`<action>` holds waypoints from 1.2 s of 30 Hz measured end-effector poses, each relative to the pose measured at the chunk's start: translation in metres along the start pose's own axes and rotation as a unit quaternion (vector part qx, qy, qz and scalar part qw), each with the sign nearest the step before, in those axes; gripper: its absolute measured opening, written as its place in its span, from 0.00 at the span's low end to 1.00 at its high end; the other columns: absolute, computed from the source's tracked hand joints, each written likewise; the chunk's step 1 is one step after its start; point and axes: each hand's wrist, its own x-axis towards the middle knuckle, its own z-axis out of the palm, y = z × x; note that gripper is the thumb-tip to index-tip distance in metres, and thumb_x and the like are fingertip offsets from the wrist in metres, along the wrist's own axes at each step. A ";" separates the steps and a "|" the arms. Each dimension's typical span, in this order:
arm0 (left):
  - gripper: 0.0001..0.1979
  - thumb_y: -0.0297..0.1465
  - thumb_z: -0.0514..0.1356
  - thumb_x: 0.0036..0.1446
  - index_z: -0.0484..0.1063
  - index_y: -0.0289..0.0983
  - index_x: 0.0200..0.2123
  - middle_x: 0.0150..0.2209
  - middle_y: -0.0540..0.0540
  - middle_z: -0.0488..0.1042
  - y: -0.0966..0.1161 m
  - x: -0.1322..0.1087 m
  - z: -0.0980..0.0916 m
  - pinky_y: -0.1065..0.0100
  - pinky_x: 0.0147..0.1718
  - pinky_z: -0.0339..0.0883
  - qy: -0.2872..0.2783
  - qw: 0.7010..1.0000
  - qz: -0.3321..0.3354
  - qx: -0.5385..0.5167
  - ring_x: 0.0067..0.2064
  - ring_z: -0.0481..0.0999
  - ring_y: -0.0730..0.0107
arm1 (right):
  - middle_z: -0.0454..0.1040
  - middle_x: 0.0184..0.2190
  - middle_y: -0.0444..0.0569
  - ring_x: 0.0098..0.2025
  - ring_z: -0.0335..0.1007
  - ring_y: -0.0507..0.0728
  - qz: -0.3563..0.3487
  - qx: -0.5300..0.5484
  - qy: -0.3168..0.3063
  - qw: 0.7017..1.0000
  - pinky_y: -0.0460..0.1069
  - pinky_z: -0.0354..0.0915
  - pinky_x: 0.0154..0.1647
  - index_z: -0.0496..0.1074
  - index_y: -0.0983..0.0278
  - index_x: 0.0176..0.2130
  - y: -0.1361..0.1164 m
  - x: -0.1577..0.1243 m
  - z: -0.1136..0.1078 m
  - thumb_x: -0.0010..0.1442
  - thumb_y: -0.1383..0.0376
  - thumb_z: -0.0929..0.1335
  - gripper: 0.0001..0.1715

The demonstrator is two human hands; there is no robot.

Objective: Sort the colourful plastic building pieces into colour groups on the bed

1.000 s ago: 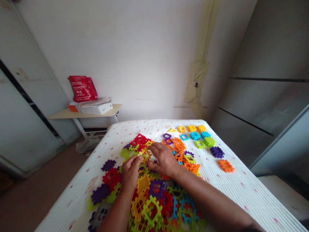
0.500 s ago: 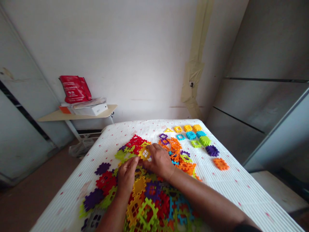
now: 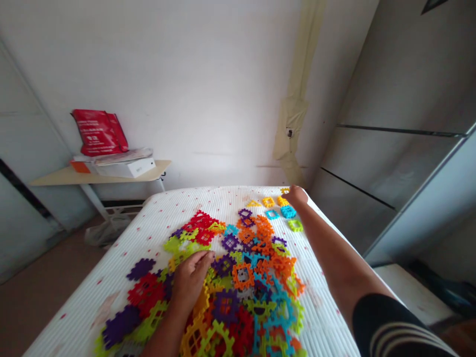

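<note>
My left hand [image 3: 191, 275] hovers at or just over the left part of a pile of toothed plastic building pieces. Its fingers are curled toward the thumb, with nothing visible in them. Far off at the back right corner of the table, my right hand [image 3: 298, 196] pinches a yellow square building piece [image 3: 285, 190], partly hidden by the fingers. Beside it are a yellow stack [image 3: 281, 201], a yellow open frame [image 3: 268, 202] and a blue stack [image 3: 288, 212]. My right forearm covers other sorted pieces. Within the pile lie an orange frame [image 3: 243, 276] and purple window pieces [image 3: 225, 306].
A white cloth with red specks [image 3: 122, 258] covers the table. Red pieces [image 3: 204, 225] lie at the pile's far left; a green frame [image 3: 295, 225] is by my right forearm. A side table [image 3: 55, 178] with a red bag [image 3: 99, 133] stands left, a grey cabinet [image 3: 390, 144] right.
My right hand has left the pile and reached to the back right corner with the yellow piece. My left hand has stayed over the pile, and the view has shifted a little.
</note>
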 end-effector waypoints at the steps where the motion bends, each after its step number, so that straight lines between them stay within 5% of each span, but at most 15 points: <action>1: 0.22 0.49 0.56 0.47 0.76 0.37 0.33 0.32 0.44 0.78 0.000 0.000 0.000 0.63 0.39 0.69 0.000 1.000 0.000 0.004 0.36 0.76 0.59 | 0.71 0.48 0.58 0.48 0.69 0.63 0.006 -0.007 -0.011 1.000 0.51 0.66 0.41 0.69 0.66 0.49 0.000 0.004 0.005 0.51 0.57 0.69 0.27; 16: 0.20 0.48 0.57 0.46 0.76 0.38 0.31 0.32 0.44 0.78 0.002 -0.002 0.000 0.63 0.38 0.69 0.012 1.000 -0.011 0.012 0.37 0.76 0.57 | 0.69 0.48 0.62 0.49 0.69 0.64 0.013 -0.032 -0.035 0.999 0.52 0.67 0.43 0.69 0.70 0.51 -0.004 0.017 0.043 0.52 0.60 0.69 0.28; 30: 0.20 0.47 0.57 0.47 0.76 0.37 0.33 0.33 0.44 0.78 -0.001 -0.002 0.000 0.62 0.40 0.67 0.004 1.000 -0.012 0.008 0.38 0.76 0.58 | 0.70 0.47 0.62 0.48 0.69 0.63 -0.001 -0.042 -0.051 0.998 0.50 0.66 0.41 0.70 0.71 0.50 -0.007 0.013 0.036 0.50 0.64 0.70 0.27; 36: 0.19 0.46 0.56 0.49 0.75 0.37 0.32 0.28 0.46 0.76 0.004 -0.004 0.001 0.66 0.34 0.66 0.017 1.000 -0.008 0.002 0.32 0.75 0.63 | 0.66 0.50 0.63 0.47 0.68 0.64 -0.046 -0.050 0.001 0.998 0.52 0.65 0.40 0.68 0.69 0.51 -0.019 -0.004 0.010 0.55 0.60 0.67 0.26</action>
